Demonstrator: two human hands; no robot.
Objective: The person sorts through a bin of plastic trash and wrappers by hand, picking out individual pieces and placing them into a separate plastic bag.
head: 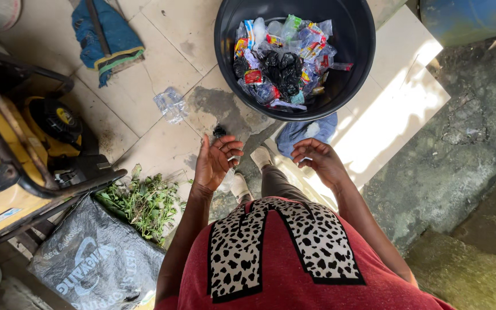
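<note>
Black basin (356, 69) of plastic wrappers (285, 60) sits just beyond both hands; left hand (216, 162) and right hand (317, 158) loosely open, empty.

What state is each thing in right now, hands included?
Left hand: open, palm up, fingers curled, empty.
Right hand: open, fingers loosely curled, empty.
Black tub: upright, partly filled with plastic wrappers and bags.
Clear plastic bag: crumpled, lying on the tiles.
Blue cloth: crumpled on the floor.
Weeds: heaped loose.
</note>
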